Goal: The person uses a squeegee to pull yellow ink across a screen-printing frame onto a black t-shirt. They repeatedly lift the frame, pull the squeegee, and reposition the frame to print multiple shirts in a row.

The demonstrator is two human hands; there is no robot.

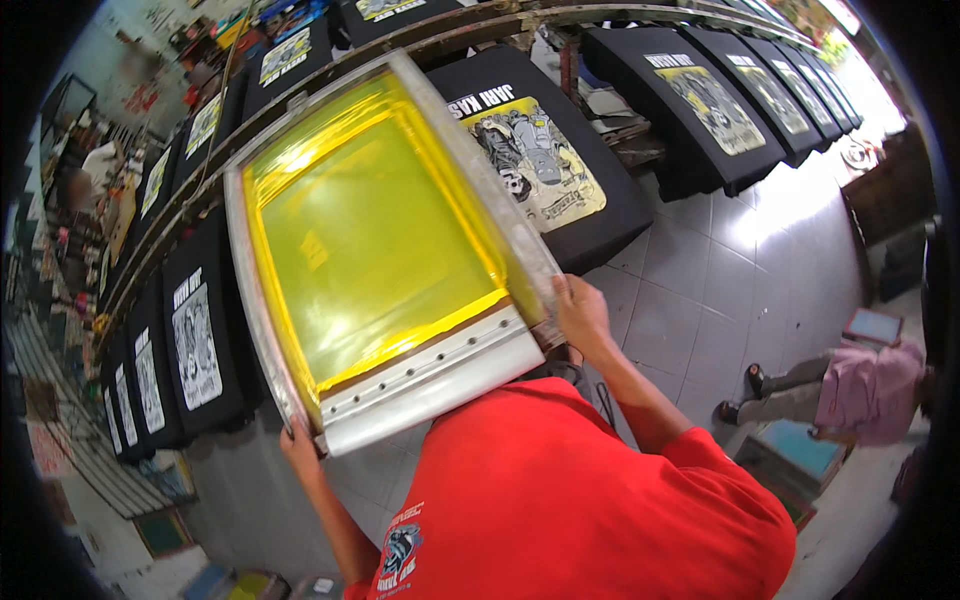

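Observation:
A large screen-printing frame (370,240) with yellow-green mesh, shiny yellow tape round its inside and a pale metal bar along its near edge is held tilted in front of my red shirt. My left hand (300,447) grips the near left corner, fingers closed round the rail. At the near right corner my right hand (583,312) is closed on the frame too, thumb on top. Beyond the frame's right rail lies a black T-shirt (615,190) with a yellow and grey print, partly covered by the frame. Whether the frame touches the boards below is hidden.
More printed black shirts (195,340) lie on boards at the left, and another row (700,100) runs off to the far right. A long rail (480,22) crosses behind. On the grey tiled floor (690,265), a person in a pink top (870,395) is at the right, near leaning screens (800,450).

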